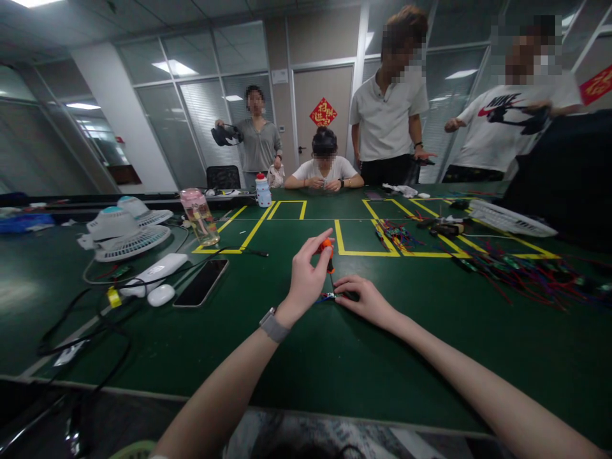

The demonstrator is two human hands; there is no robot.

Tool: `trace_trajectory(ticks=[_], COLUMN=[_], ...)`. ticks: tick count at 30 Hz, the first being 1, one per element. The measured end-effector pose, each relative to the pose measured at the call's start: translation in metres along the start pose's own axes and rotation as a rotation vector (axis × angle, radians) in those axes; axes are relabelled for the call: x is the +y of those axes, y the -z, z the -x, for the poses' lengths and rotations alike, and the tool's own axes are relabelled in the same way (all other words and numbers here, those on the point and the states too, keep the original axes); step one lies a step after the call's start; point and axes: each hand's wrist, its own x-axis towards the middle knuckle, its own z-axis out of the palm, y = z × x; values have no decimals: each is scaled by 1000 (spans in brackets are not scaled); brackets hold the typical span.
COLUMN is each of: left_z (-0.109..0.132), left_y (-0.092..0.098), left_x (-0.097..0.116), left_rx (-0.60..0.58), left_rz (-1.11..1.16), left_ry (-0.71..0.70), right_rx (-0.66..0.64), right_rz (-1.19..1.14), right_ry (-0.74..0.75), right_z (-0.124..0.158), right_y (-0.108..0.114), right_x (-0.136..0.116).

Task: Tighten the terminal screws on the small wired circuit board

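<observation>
An orange and black screwdriver [330,265] stands nearly upright over the green table [268,363], its shaft pointing down at a small circuit board [327,296]. Wrapped round its handle are the fingers of my left hand [308,271], which has a grey watch band at the wrist. My right hand [362,297] lies low on the table, its fingertips pressed at the board's right side. The board is small and partly covered by those fingers, so its details do not show.
A phone [201,283], white mouse [161,294], cables, white fans [127,234] and a pink-lidded bottle [199,217] are on the left. Wired boards [521,271] and a white basket [511,218] are on the right. Several people are across the table.
</observation>
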Motion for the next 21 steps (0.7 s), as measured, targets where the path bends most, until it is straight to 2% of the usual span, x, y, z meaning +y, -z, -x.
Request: trace_trajectory(ticks=[4,8,13,18,21], left_z=[0,0,0,1,1], left_y=[0,0,0,-1,0], left_x=[3,4,4,5,6], left_rx=[44,-50,36,-73,0], left_rz=[-91,45,-108,51,-50], left_ry=[-16,-6,-31,-3,-4], right_rx=[-2,-16,-3,2,-5], right_rz=[-6,-9,-2,-2,-11], right_ry=[-8,-11,-18,-25,-16], right_z=[0,0,0,0,0], right_y=[1,2,1,-1,0], right_x=[-1,-3,-2,0,-1])
